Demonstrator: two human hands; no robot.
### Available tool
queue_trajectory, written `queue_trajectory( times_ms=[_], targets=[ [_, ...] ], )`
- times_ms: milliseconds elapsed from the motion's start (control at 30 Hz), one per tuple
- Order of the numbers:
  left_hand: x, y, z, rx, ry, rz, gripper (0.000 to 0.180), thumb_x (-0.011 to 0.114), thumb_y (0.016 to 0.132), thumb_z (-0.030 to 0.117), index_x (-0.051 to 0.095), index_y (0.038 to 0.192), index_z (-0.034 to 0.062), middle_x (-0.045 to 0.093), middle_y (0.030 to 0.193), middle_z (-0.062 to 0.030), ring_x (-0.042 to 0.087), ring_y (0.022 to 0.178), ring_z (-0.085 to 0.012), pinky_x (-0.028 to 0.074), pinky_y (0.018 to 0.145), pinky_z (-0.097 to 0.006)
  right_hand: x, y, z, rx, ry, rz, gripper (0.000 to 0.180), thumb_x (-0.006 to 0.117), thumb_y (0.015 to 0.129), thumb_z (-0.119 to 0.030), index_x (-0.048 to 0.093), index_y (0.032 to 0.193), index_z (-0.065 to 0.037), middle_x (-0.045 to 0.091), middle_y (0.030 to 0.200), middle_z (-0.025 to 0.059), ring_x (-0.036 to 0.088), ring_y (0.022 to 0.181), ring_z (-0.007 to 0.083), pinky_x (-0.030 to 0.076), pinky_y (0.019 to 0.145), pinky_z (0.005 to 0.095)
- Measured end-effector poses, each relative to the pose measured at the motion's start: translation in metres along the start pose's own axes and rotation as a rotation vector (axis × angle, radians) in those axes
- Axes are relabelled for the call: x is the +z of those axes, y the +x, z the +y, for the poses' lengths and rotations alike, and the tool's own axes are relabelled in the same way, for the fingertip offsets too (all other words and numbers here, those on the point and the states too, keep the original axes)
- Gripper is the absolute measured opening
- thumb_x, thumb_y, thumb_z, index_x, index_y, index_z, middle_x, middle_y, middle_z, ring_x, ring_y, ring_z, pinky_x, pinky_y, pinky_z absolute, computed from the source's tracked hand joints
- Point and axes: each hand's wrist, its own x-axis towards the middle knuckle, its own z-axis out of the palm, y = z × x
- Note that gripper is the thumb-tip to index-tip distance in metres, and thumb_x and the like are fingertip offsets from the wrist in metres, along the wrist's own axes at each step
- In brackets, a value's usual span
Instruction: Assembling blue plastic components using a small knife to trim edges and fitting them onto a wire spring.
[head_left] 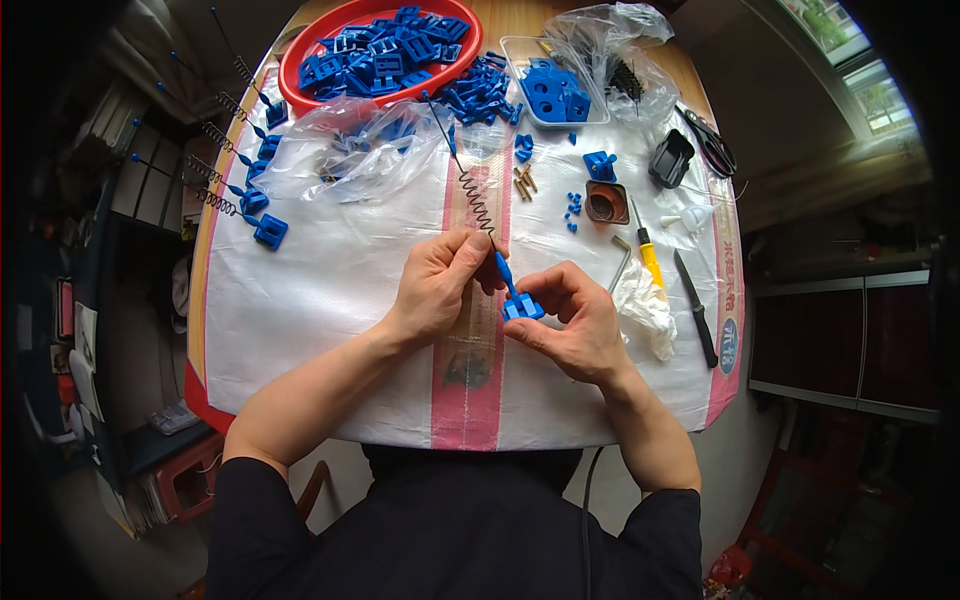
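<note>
I see left hand (440, 280) pinching the spring (476, 198) at its lower end, forearm (320, 385) slanting inward | right hand (578, 325) holding the blue base (522, 307), thumb (530, 337) nearest me | blue stem (505, 272) between both, above the sheet (330, 300)

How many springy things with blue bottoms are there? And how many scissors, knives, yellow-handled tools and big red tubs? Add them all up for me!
Springy things along the left: 5
Springy thing in the left hand and right hand: 1
Scissors: 1
Knife: 1
Yellow-handled tool: 1
Red tub: 1
Total: 10
</note>
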Motion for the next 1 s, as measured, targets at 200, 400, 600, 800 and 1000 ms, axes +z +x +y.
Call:
queue_trajectory(
  times_ms=[200,400,600,800,1000],
  targets=[
    [0.0000,-0.0007,-0.0002,0.019,0.034,0.018,0.033,0.049,0.103,0.027,0.065,0.098,-0.0008,0.062,0.076,-0.0025,0.056,0.069,-0.0082,0.046,0.065,-0.024,0.0013,0.0013,0.0028,-0.030,-0.092,0.015,0.038,0.086,0.074,-0.019,0.060,0.096,-0.001,0.069,0.083,0.0047,0.064,0.070,0.0067,0.052,0.062,0.0226],
    [0.0051,-0.0013,0.0041,-0.008,0.019,0.030,0.025,0.055,0.101,0.021,0.065,0.100,-0.0015,0.063,0.078,-0.0022,0.056,0.070,-0.0071,0.046,0.065,-0.022,0.0002,0.0002,0.0042,-0.020,-0.093,0.029,0.037,0.086,0.074,-0.019,0.060,0.095,-0.002,0.068,0.080,0.0027,0.062,0.067,0.0055,0.051,0.059,0.0221],
    [0.0022,-0.0024,0.0069,-0.032,0.044,0.042,0.018,0.057,0.099,0.018,0.063,0.100,0.0005,0.064,0.080,-0.0024,0.059,0.073,-0.0083,0.049,0.069,-0.023,0.0000,-0.0001,0.0041,0.011,-0.050,0.000,0.035,0.083,0.077,-0.016,0.059,0.098,0.000,0.067,0.080,0.0030,0.062,0.069,0.0055,0.051,0.061,0.0226],
    [0.0031,-0.0007,0.0041,-0.040,-0.100,0.066,0.020,0.057,0.099,0.018,0.063,0.099,-0.0004,0.065,0.080,-0.0037,0.058,0.070,-0.0079,0.047,0.067,-0.023,-0.0020,0.0003,0.0038,0.060,0.217,-0.050,0.034,0.076,0.082,-0.007,0.055,0.108,0.003,0.065,0.096,0.0073,0.063,0.086,0.0103,0.053,0.077,0.0261],
    [0.0003,-0.0001,0.0022,-0.018,-0.200,0.053,0.015,0.057,0.097,0.014,0.063,0.099,-0.0004,0.065,0.082,-0.0052,0.058,0.073,-0.0098,0.048,0.070,-0.025,-0.0021,0.0007,0.0021,0.050,0.317,-0.090,0.038,0.072,0.083,-0.002,0.052,0.115,0.004,0.062,0.106,0.0089,0.061,0.097,0.0124,0.051,0.087,0.0292]
  ],
)
